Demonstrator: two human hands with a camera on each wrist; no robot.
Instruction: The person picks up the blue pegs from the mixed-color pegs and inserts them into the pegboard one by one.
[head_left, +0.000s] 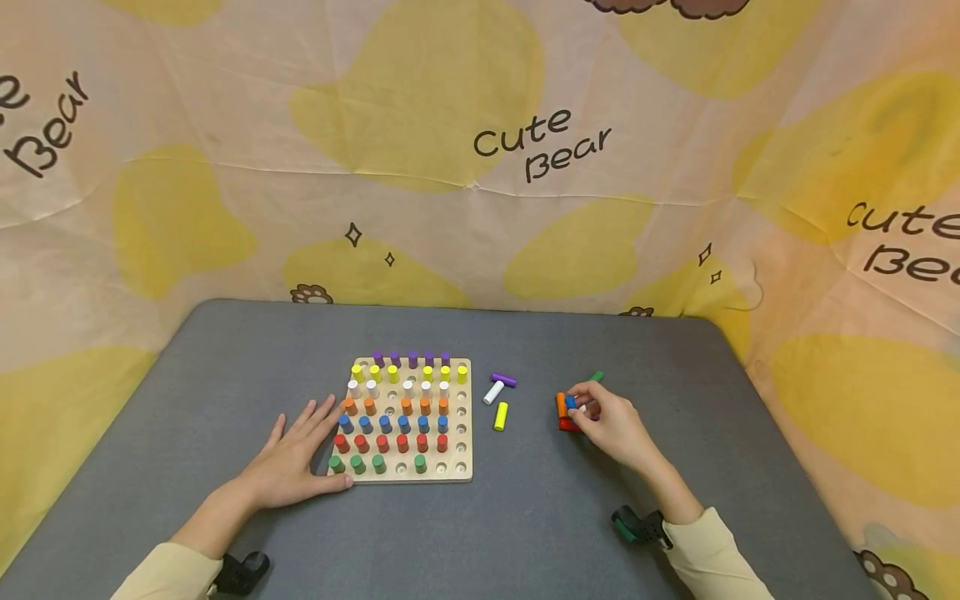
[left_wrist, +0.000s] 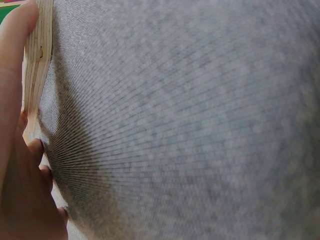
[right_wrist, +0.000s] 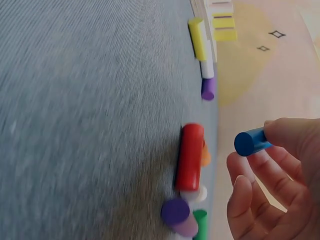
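Observation:
My right hand [head_left: 611,425] pinches a blue peg [right_wrist: 250,142] between thumb and fingers, held above the table at the right. Under and around that hand lie a red peg [right_wrist: 191,157], an orange peg [head_left: 561,406], a green peg [head_left: 597,377] and a purple peg [right_wrist: 175,211], with a white one partly hidden. My left hand [head_left: 288,467] rests at the left edge of the wooden pegboard [head_left: 452,457], fingers spread, thumb [left_wrist: 17,30] at its near left corner. Rows of purple, yellow, white, orange, blue, red and green pegs stand upright in the board, among several bare holes.
Between the board and my right hand lie a loose purple peg [head_left: 504,381], a white peg [head_left: 493,392] and a yellow peg [head_left: 501,417]. The grey table [head_left: 525,525] ends at a printed cloth backdrop [head_left: 420,100] behind and at the sides.

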